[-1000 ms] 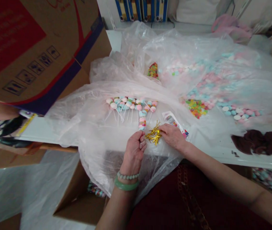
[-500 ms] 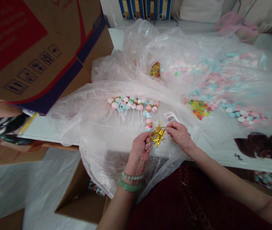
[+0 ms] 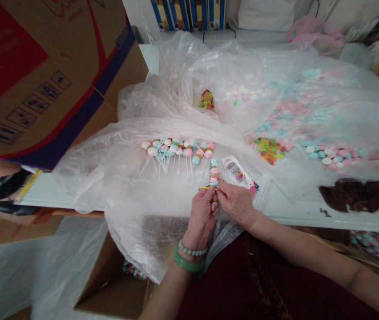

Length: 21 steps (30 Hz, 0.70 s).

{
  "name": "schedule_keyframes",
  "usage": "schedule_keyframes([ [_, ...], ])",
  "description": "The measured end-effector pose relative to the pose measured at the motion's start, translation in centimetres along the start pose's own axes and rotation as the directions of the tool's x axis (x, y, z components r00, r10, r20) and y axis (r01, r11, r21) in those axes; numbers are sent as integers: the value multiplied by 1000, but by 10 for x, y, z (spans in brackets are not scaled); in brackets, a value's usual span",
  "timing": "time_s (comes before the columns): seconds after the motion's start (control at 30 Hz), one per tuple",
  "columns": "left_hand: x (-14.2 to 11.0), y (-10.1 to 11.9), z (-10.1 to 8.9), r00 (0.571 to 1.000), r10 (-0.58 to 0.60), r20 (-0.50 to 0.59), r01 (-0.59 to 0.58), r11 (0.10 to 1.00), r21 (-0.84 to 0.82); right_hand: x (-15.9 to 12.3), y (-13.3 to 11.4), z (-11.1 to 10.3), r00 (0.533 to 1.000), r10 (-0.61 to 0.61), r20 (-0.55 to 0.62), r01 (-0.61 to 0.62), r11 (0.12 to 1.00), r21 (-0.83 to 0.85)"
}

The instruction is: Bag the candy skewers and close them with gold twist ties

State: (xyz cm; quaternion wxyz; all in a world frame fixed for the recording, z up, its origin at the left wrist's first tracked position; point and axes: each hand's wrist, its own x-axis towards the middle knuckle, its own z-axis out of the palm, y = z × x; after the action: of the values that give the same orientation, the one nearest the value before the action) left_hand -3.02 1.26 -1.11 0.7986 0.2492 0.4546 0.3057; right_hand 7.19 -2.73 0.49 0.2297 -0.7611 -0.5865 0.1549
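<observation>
Pinched in my left hand (image 3: pixel 203 209) is the lower end of a wrapped marshmallow lollipop (image 3: pixel 214 172), its pink, blue and white candies upright above my fingers. A gold twist tie (image 3: pixel 204 188) crosses just under the candy. My right hand (image 3: pixel 236 202) is closed on the tie's other side, close against my left fingers. Both hands cover the pile of gold ties and most of the stick. Beyond them lies a row of marshmallow lollipops (image 3: pixel 179 147) with white sticks toward me. A printed packet (image 3: pixel 239 172) rests behind my right hand.
Clear plastic sheeting (image 3: pixel 126 178) covers much of the table. Gummy rings (image 3: pixel 269 150) and loose marshmallows (image 3: pixel 334 155) lie to the right, near a dark brown cloth (image 3: pixel 359 195). A large carton (image 3: pixel 76 89) stands at left; an open box (image 3: pixel 109 289) sits below the table edge.
My right hand has moved left from the gold tie pile to the lollipop in my left hand, bringing a twist tie to its neck. The view has shifted slightly.
</observation>
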Motion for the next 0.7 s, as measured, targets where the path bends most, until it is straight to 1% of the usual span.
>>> schedule_keyframes([
  [0.07, 0, 1, 0, 997, 52, -59, -48, 997, 58, 3, 5, 0, 993, 90, 72, -104, 971, 216],
  [0.1, -1, 2, 0, 992, 85, -88, -76, 992, 96, 5, 8, 1, 985, 122, 122, -157, 926, 343],
  [0.17, -4, 3, 1, 983, 132, -128, -110, 980, 163, 9, 14, 5, 962, 156, 225, -259, 785, 563],
  [0.2, -5, 3, 2, 981, 139, -134, -114, 977, 181, 11, 15, 7, 946, 167, 278, -312, 703, 639],
  [0.27, -7, 3, 3, 984, 136, -119, -112, 975, 191, 13, 17, 10, 908, 179, 379, -412, 544, 731],
  [0.33, -8, 3, 4, 985, 145, -92, -124, 971, 203, 13, 17, 10, 874, 173, 455, -485, 396, 780],
  [0.37, -9, 4, 3, 985, 153, -77, -134, 968, 215, 12, 17, 8, 868, 154, 472, -495, 342, 798],
  [0.4, -10, 5, 2, 986, 155, -54, -139, 964, 227, 11, 17, 6, 872, 124, 474, -488, 308, 817],
  [0.43, -12, 6, 1, 990, 140, -18, -132, 962, 238, 9, 18, 2, 883, 82, 462, -464, 295, 835],
  [0.47, -13, 8, -1, 995, 96, 42, -103, 963, 247, 7, 20, -2, 896, 38, 442, -432, 300, 850],
  [0.5, -16, 10, -3, 993, 27, 119, -57, 965, 256, 4, 21, -6, 908, -5, 419, -395, 327, 859],
  [0.53, -18, 13, -6, 976, -66, 208, 7, 962, 272, 0, 23, -11, 917, -46, 397, -353, 374, 858],
  [0.57, -21, 16, -9, 940, -172, 295, 80, 951, 300, -3, 24, -14, 924, -86, 374, -300, 447, 843],
  [0.6, -23, 20, -12, 887, -274, 370, 147, 930, 337, -8, 25, -18, 931, -141, 338, -212, 546, 811],
  [0.63, -26, 24, -14, 830, -360, 426, 196, 903, 381, -12, 25, -20, 932, -217, 289, -85, 645, 759],
  [0.67, -28, 29, -16, 777, -427, 463, 225, 875, 429, -17, 24, -22, 925, -297, 238, 52, 719, 693],
  [0.7, -31, 35, -18, 731, -478, 488, 232, 846, 481, -22, 23, -24, 907, -371, 200, 171, 758, 630],
])
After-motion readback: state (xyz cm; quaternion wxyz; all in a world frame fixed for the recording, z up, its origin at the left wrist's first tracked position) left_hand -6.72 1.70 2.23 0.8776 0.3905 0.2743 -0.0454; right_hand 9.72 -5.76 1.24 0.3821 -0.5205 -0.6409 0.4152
